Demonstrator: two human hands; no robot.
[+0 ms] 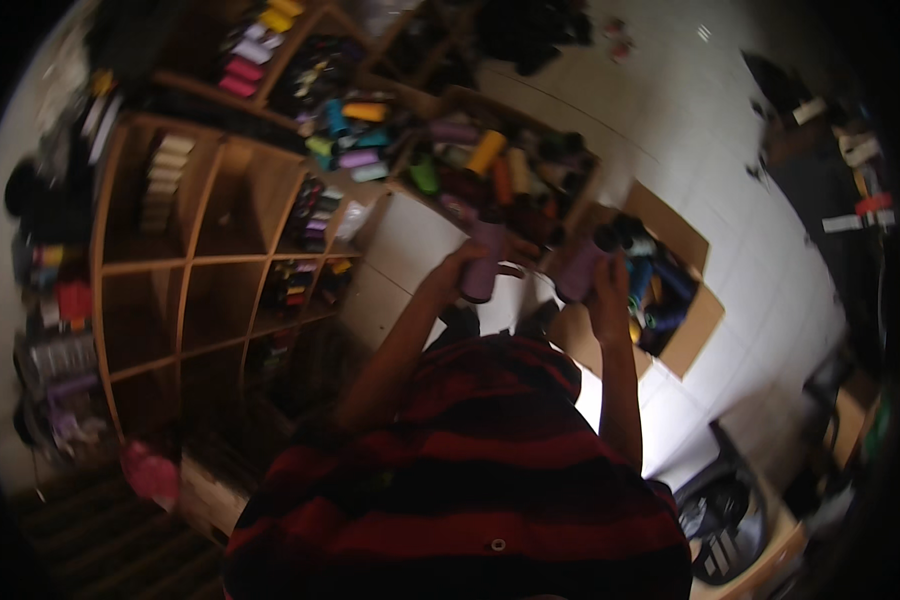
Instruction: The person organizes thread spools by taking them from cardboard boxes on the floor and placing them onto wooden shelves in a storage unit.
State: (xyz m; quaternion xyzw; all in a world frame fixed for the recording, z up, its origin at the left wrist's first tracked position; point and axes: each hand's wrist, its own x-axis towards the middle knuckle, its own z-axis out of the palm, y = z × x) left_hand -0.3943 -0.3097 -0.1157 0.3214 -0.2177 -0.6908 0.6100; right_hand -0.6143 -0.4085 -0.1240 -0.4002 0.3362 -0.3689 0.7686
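Observation:
A purple thread spool (484, 262) is held in my left hand (457, 270), its fingers around the side. Another purple thread spool (576, 272) is gripped by my right hand (607, 300), tilted a little, with a dark end at the top. Both spools hang in front of my body, a short gap between them. Just beyond them lies a wooden box (588, 188) filled with thread spools of many colours, among them an orange-yellow spool (486, 152) and a green spool (424, 172). Beside my right hand stands an open cardboard box (694, 338) holding mostly dark and blue spools.
To the left, a wooden shelf (186, 262) is divided into square compartments, some with rows of spools. Loose spools, including a light purple one (358, 158), are heaped near its far end. Pale tiled floor (740, 270) extends right. A chair-like item (735, 520) stands at lower right.

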